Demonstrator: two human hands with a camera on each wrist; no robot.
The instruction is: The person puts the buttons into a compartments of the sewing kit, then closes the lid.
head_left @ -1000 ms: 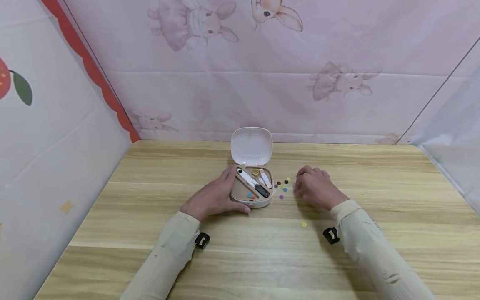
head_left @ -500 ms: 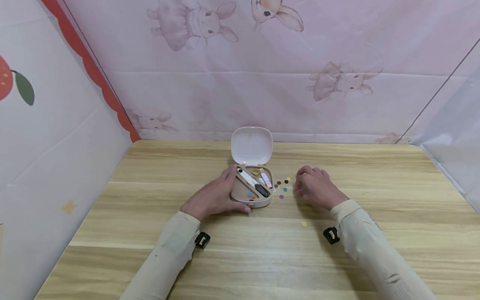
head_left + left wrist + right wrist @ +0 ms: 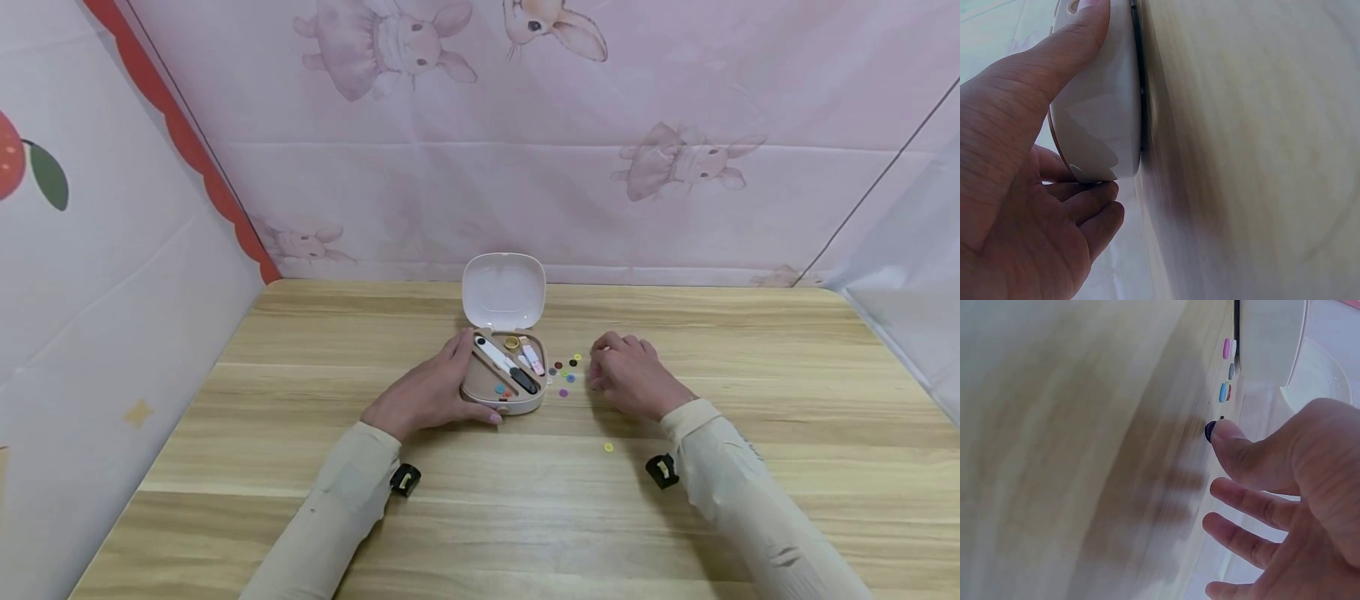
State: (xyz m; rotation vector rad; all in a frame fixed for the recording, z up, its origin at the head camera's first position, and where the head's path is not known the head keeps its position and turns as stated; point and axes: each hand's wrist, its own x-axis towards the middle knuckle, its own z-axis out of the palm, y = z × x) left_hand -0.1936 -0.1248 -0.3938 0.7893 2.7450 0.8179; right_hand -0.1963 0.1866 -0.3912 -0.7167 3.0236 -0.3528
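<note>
A small white sewing box (image 3: 522, 406) stands on the table with its lid (image 3: 503, 292) raised. My left hand (image 3: 427, 392) grips its left side, thumb along the front and fingers round the back corner. In its beige tray lie white-and-black thread snips (image 3: 506, 365), a gold ring (image 3: 512, 342), a small pinkish-white item (image 3: 532, 358) and a blue button (image 3: 500, 389). Right of the box, my right hand (image 3: 633, 375) is low over the table. In the right wrist view its thumb tip pinches a dark blue button (image 3: 1210, 431); the index fingertip is hidden behind the thumb.
Several loose buttons lie between the box and my right hand, among them a purple button (image 3: 563, 393) and a light blue one (image 3: 1222, 392). A yellow button (image 3: 608, 448) lies nearer to me. Behind the wooden table (image 3: 337, 333) hangs a pink rabbit-print curtain (image 3: 555, 200).
Almost nothing differs. Both hands stay in place, and the box and loose buttons lie as before.
</note>
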